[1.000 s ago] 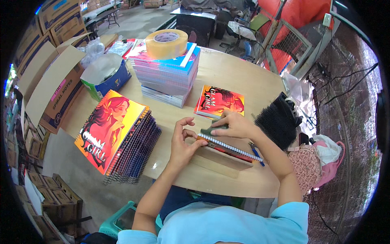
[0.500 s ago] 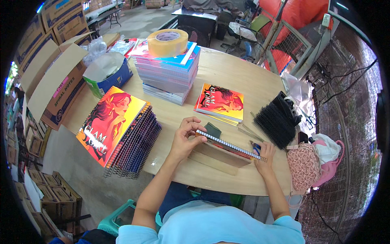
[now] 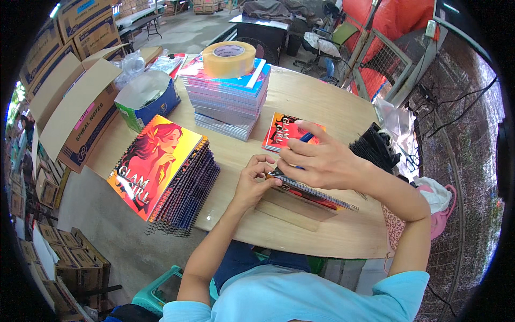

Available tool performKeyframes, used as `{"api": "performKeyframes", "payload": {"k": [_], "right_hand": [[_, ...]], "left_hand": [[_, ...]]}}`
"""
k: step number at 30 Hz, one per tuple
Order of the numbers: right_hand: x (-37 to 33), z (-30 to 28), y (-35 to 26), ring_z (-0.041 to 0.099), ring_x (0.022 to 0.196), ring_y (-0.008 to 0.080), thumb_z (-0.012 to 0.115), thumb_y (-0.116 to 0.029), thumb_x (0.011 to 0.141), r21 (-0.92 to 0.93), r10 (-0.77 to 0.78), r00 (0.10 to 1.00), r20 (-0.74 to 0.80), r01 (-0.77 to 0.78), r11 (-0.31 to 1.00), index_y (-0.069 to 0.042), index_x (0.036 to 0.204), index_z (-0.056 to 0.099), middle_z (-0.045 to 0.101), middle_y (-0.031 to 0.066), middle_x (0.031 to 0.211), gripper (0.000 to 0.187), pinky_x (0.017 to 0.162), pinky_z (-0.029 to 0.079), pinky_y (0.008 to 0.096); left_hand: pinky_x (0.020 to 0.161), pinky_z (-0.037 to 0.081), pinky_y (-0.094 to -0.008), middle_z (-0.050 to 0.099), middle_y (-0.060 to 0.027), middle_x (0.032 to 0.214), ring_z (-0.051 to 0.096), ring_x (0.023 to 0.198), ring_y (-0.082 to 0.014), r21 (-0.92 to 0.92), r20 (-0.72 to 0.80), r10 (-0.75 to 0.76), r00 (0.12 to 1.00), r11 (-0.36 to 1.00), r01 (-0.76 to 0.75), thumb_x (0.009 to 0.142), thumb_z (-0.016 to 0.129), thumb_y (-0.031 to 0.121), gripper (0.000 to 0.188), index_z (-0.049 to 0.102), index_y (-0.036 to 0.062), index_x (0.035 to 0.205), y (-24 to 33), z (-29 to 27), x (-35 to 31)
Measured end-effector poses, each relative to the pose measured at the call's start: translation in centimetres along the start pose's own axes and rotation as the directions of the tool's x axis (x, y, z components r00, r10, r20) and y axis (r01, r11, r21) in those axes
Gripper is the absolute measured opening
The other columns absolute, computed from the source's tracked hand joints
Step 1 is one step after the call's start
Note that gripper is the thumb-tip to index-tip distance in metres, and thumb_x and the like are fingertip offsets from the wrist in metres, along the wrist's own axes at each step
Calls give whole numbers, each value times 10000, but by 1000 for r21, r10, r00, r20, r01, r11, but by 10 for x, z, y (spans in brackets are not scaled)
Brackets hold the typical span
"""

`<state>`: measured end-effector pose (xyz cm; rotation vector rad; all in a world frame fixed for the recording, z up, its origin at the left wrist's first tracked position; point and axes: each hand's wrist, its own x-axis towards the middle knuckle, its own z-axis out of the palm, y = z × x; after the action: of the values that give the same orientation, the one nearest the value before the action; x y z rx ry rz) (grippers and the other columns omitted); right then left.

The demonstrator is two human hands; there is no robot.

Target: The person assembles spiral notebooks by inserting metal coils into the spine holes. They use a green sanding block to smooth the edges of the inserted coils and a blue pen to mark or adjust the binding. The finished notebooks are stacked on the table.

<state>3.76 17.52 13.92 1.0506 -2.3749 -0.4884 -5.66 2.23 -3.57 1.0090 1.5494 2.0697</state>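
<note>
A spiral notebook (image 3: 316, 199) stands on its edge at the near side of the table, its dark coil (image 3: 327, 197) running along the top. My left hand (image 3: 254, 180) pinches its left end between thumb and fingers. Above that same end, my right hand (image 3: 327, 161) is closed around blue-handled pliers (image 3: 306, 138); their tip is close to the coil's end, partly hidden by my fingers. Beneath the notebook lies a wooden board (image 3: 289, 214). Just beyond my hands is a low stack of red and yellow covered books (image 3: 275, 134), partly covered by my right hand.
Coil-bound notebooks (image 3: 155, 166) are piled at left. Behind them, a tall stack of unbound books (image 3: 225, 104) carries a tape roll (image 3: 229, 60). Loose black coils (image 3: 370, 147) lie at right near a pink bag (image 3: 444, 206). An open carton (image 3: 88, 123) stands far left.
My right hand has left the notebook's right end, picked up the pliers from the table and brought them to the coil's left end. My left hand keeps its hold.
</note>
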Motion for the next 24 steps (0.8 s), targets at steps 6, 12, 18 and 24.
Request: {"api": "performKeyframes", "payload": {"k": [6,12,18,24], "right_hand": [[9,-5,2,603,948,187,635,-181,764,-23,-104,989,105,107,994,-71,849,642,617,45,857,140,1033,391,477],[-17,-3,-12,657,860,288,664,-288,839,451,443,556,704,-831,325,-27,950,677,679,132,924,284,841,509,405],[-86,-8,26,597,846,99,607,-185,932,734,938,276,211,-679,35,11,1137,651,675,35,946,287,809,473,258],[-137,-13,-4,575,873,97,606,-137,913,698,937,279,209,-713,57,22,1120,635,654,43,1001,262,805,456,251]], "left_hand": [[765,389,-266,560,-13,1118,514,994,-123,47,-14,20,1000,999,-20,667,849,184,224,687,81,782,2,-2,0],[715,436,-303,579,-55,1063,563,894,-185,280,-272,263,925,942,-186,762,762,115,129,679,49,835,2,23,-17],[756,328,-400,592,-95,841,539,791,-285,671,-153,777,610,535,-513,898,533,128,117,627,66,928,124,54,30],[716,442,-474,630,-158,812,622,770,-354,791,577,431,694,-81,-607,917,504,212,171,574,69,978,279,13,110]]}}
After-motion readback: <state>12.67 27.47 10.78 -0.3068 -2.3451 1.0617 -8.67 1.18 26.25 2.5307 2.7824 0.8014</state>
